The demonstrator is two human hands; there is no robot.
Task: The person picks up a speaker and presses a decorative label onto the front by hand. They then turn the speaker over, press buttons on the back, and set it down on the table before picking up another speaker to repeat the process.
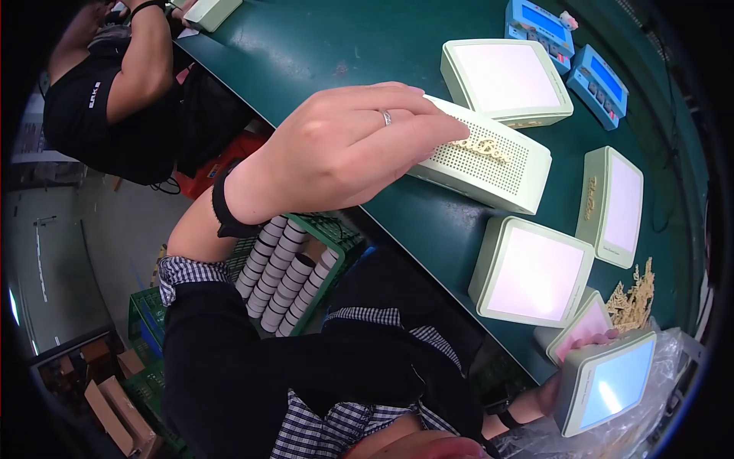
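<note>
My left hand [344, 145], wearing a ring and a black wristband, reaches across the bench. Its fingers are drawn together, with the tips at the gold script badge [489, 149] on the perforated grille of a pale green speaker-like box [527, 180]. The thumb is mostly hidden. At the lower right, my right hand [547, 394] grips another pale green box [612, 382], whose shiny panel reflects bluish light; some fingertips show over its upper edge. Behind it stands a pale green box with a pinkish panel [581, 325], partly covered.
More pale green boxes stand on the green bench [321, 46]. Loose gold badges [631, 302] are piled beside clear plastic [665, 375]. Two blue button devices [600, 84] stand far right. Below the bench edge, a green crate [336, 237] holds several stacked white cylinders. A co-worker [115, 107] sits upper left.
</note>
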